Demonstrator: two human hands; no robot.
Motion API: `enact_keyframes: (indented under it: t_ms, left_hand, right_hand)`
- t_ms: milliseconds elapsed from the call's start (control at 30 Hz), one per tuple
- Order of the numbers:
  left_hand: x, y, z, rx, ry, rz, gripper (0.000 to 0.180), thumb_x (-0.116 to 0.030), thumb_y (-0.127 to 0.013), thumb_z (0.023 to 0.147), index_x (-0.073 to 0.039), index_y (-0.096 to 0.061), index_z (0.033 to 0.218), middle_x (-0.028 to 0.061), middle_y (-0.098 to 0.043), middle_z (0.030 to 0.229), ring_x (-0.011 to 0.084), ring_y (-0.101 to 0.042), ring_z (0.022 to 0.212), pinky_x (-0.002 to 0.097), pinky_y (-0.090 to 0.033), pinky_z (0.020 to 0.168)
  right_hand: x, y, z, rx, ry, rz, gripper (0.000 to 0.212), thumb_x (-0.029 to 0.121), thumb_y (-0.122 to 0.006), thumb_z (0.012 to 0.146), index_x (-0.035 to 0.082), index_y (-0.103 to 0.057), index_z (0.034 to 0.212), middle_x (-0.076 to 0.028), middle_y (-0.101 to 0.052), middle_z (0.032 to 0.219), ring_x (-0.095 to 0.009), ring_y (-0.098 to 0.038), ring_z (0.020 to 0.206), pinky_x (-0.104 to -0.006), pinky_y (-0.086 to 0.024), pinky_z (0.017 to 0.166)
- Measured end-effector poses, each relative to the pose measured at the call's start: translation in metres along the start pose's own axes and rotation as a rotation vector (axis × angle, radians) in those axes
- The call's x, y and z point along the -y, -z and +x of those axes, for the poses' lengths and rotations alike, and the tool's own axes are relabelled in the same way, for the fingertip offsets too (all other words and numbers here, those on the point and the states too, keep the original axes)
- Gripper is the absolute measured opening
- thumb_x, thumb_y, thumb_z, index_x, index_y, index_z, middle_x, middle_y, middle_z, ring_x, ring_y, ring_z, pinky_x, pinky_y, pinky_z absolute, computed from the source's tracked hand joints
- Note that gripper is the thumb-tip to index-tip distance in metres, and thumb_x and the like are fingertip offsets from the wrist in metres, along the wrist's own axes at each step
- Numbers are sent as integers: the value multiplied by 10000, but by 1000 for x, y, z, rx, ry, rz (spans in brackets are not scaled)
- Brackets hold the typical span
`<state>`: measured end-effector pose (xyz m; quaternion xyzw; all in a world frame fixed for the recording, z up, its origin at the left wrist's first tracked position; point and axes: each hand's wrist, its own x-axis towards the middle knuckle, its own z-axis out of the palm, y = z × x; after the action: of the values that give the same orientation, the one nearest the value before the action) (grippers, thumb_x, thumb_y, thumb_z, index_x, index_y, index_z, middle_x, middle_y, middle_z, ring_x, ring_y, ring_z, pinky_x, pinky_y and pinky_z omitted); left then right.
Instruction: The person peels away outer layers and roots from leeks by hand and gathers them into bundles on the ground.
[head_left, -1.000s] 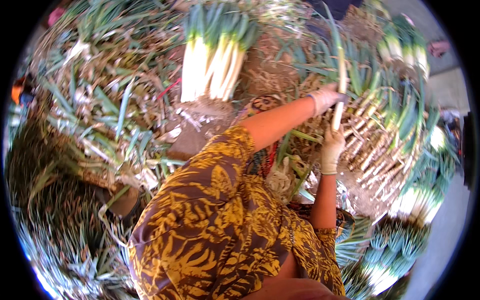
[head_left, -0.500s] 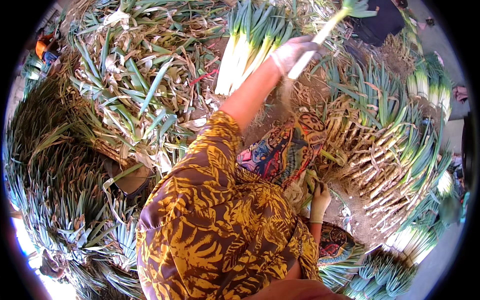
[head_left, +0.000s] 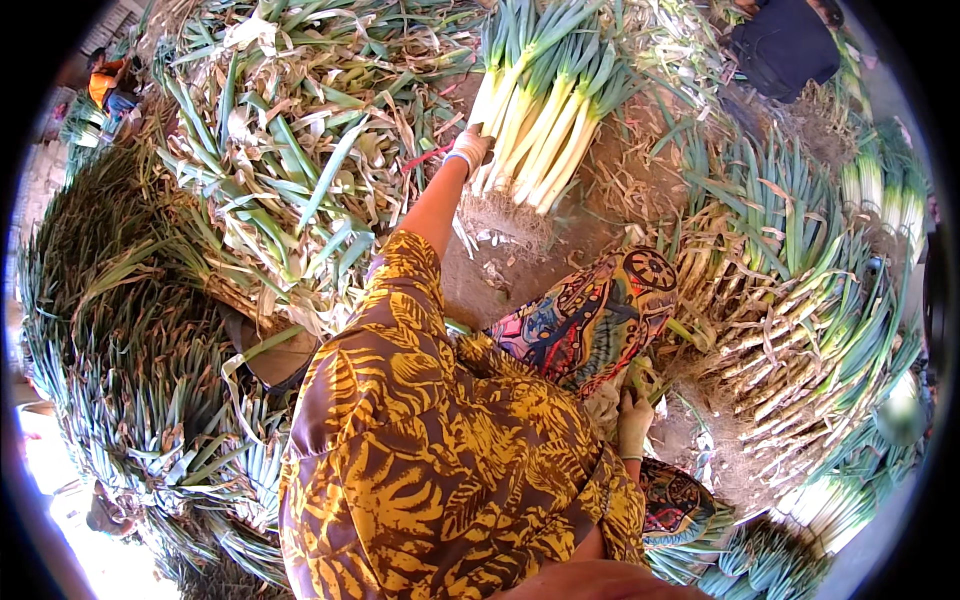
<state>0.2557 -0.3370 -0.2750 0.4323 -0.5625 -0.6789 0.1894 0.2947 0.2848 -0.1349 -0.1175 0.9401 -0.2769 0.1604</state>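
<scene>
Peeled leeks (head_left: 555, 120) with white stalks and green tops lie in a bundle on the ground ahead, their roots toward me. My left hand (head_left: 470, 148), in a pale glove, reaches to the bundle's left edge. It is closed around a white stalk there, with its fingertips partly hidden. My right hand (head_left: 634, 424), also in a pale glove, stays low beside my patterned trouser leg (head_left: 600, 310). Its fingers are pinched together next to a greenish-brown leaf scrap (head_left: 645, 378). What they hold is too small to make out.
Unpeeled leeks (head_left: 790, 350) with brown stalks lie in a heap on the right. Stripped leaves (head_left: 280, 150) cover the ground at the far left. A dense green leek stack (head_left: 110, 330) fills the left side. People (head_left: 785, 45) (head_left: 105, 85) are at the far right and far left.
My left hand has moved left and down from above the bundle's right side to its left edge. The peeled leek it held aloft is now down at the bundle. My right hand stays low.
</scene>
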Motion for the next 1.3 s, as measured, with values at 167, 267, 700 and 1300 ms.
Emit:
enact_keyframes:
  t_ms: [167,267,700,1300]
  left_hand:
    - [-53,-7,-26,99,-123,-258,574,-50,-665,820,18,-458,1352,54,-590,761,124,-499,550,259,-402,506]
    - [-88,-26,-49,231,-198,-295,602,-29,-663,811,33,-439,1367,44,-579,771,118,-494,554,254,-395,509]
    - [8,-102,-28,64,-141,1044,493,-328,-708,803,3,-587,1148,267,-662,1055,415,-639,1004,453,-510,899]
    - [-3,-106,-16,182,-74,993,627,-407,-796,712,64,-626,1089,249,-672,1025,331,-675,927,409,-540,829]
  right_hand:
    - [-20,-10,1,34,-10,-17,267,206,-591,907,-12,-683,1030,-213,-676,796,-336,-643,688,-417,-499,652]
    - [-8,-6,0,103,-127,53,260,215,-589,915,-1,-692,1017,-210,-679,799,-341,-649,705,-417,-493,644]
    - [-31,-19,0,76,36,26,245,197,-585,924,-14,-674,1008,-162,-682,799,-273,-641,682,-367,-487,623]
    - [-20,-17,-2,132,-2,102,223,191,-597,914,-5,-671,990,-200,-684,853,-360,-652,777,-406,-491,685]
